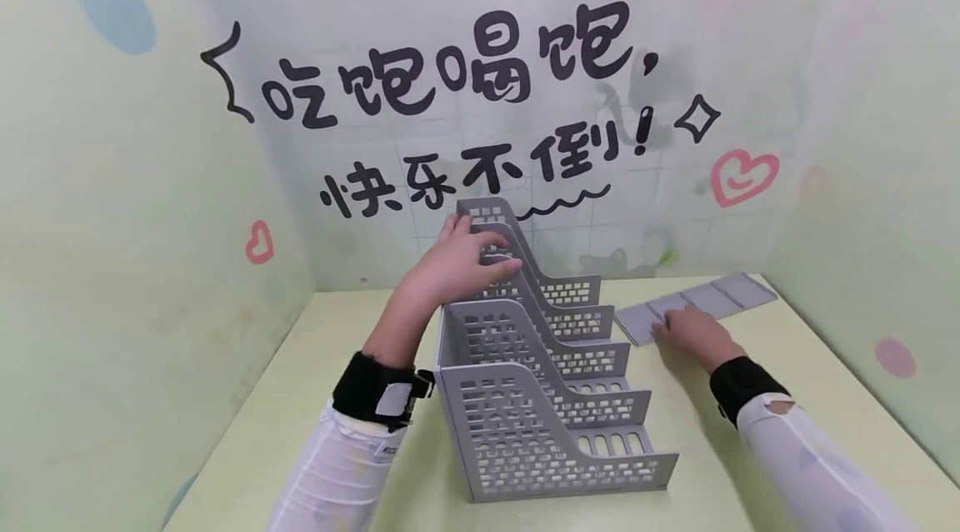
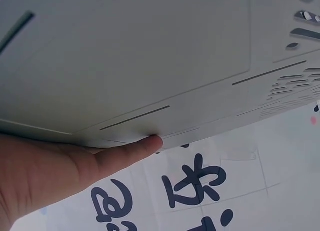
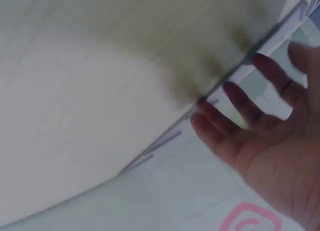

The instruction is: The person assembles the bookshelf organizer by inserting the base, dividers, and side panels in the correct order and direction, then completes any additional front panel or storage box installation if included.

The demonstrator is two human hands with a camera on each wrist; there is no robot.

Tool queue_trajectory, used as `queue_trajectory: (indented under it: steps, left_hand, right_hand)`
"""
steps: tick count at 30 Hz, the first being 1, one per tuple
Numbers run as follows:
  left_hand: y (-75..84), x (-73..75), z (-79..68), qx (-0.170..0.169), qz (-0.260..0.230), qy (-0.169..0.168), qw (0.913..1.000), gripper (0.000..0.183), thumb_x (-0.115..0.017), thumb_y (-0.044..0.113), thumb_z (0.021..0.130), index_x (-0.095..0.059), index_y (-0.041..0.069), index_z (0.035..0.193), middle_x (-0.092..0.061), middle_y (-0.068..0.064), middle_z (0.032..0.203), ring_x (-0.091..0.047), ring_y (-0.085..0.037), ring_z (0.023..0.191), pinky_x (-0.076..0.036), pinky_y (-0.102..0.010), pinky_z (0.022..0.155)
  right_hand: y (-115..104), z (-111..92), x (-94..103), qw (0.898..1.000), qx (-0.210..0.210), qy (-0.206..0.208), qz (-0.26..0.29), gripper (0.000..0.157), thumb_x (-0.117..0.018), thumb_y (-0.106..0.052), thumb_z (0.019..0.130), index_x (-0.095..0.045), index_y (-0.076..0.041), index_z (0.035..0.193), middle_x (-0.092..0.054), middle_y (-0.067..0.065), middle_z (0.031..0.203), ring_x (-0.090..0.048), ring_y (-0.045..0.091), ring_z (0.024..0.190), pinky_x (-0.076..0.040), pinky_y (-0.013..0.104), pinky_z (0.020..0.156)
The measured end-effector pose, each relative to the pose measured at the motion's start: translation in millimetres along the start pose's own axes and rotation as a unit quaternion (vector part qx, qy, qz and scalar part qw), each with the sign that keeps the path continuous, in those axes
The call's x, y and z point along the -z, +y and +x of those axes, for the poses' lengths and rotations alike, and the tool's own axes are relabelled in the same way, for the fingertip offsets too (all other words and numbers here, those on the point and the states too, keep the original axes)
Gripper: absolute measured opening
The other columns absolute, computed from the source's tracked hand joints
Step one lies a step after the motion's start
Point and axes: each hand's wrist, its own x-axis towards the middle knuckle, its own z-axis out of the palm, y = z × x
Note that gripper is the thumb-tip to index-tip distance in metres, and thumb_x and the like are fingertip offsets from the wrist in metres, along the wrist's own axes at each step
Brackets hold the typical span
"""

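A grey file organizer [image 1: 528,432], with several perforated, sloping dividers, stands upright on the table. My left hand [image 1: 461,265] rests over its tall side, the thumb and a finger reaching above the dividers. In the left wrist view, one straight finger [image 2: 127,153] lies along the outer face of the organizer's smooth back wall [image 2: 150,51]. To the right, my right hand [image 1: 697,332] is at the near left part of a flat grey panel [image 1: 705,298] lying on the table. Its fingers [image 3: 240,101] are spread and slightly bent, their tips at the panel's edge [image 3: 270,43].
The pale yellow table [image 1: 300,399] carries the organizer and the panel. Light patterned walls [image 1: 135,182] stand on the left, back and right, with large black lettering [image 1: 495,57] on the back wall. The panel's far end lies close to the right wall.
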Motion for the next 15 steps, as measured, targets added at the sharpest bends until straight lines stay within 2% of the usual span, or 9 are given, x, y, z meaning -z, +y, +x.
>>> queue_trajectory:
  steps: [3, 6, 10, 13, 15]
  left_hand:
    - [1.0, 1.0, 0.7, 0.002, 0.008, 0.001, 1.0000, 0.059, -0.059, 0.061, 0.103, -0.061, 0.023, 0.149, -0.006, -0.028, 0.178, 0.011, -0.047, 0.166, -0.018, -0.074, 0.128]
    - [1.6, 2.6, 0.9, 0.007, 0.014, 0.005, 0.9999, 0.059, -0.059, 0.061, 0.103, -0.062, 0.024, 0.148, -0.005, -0.027, 0.178, 0.011, -0.047, 0.166, -0.019, -0.075, 0.127]
    - [1.3, 3.6, 0.4, 0.010, 0.017, 0.003, 0.9998, 0.057, -0.059, 0.062, 0.103, -0.063, 0.024, 0.146, -0.004, -0.026, 0.179, 0.012, -0.046, 0.166, -0.020, -0.075, 0.127]
    - [0.6, 3.6, -1.3, 0.011, 0.013, 0.000, 0.9999, 0.058, -0.059, 0.062, 0.103, -0.062, 0.024, 0.146, -0.003, -0.026, 0.179, 0.013, -0.045, 0.166, -0.019, -0.075, 0.127]
    - [0.3, 3.5, -2.4, 0.011, 0.010, -0.001, 0.9999, 0.058, -0.059, 0.062, 0.103, -0.062, 0.024, 0.146, -0.002, -0.026, 0.179, 0.013, -0.045, 0.166, -0.019, -0.076, 0.127]
  right_hand:
    - [0.5, -9.5, 8.8, 0.996, -0.082, 0.000, 0.032, 0.048, -0.055, -0.039, 0.108, -0.062, -0.002, 0.077, -0.066, 0.022, 0.086, -0.061, 0.033, 0.077, -0.054, 0.055, 0.070]
    - [0.4, -17.2, 14.2, 0.990, -0.129, -0.002, 0.048, 0.055, -0.057, -0.048, 0.106, -0.059, -0.006, 0.071, -0.066, 0.022, 0.084, -0.060, 0.032, 0.073, -0.051, 0.053, 0.066]
    - [2.0, -20.8, 15.7, 0.985, -0.162, 0.008, 0.059, 0.064, -0.058, -0.055, 0.103, -0.068, 0.004, 0.080, -0.068, 0.033, 0.096, -0.064, 0.041, 0.082, -0.053, 0.057, 0.072]
    - [7.4, -19.6, 18.0, 0.986, -0.159, -0.012, 0.047, 0.070, -0.060, -0.056, 0.102, -0.071, 0.011, 0.088, -0.068, 0.037, 0.102, -0.065, 0.044, 0.087, -0.053, 0.058, 0.079]
    - [13.3, -18.9, 21.8, 0.985, -0.154, -0.043, 0.057, 0.068, -0.064, -0.055, 0.100, -0.070, 0.012, 0.090, -0.067, 0.033, 0.096, -0.063, 0.039, 0.084, -0.051, 0.053, 0.080]
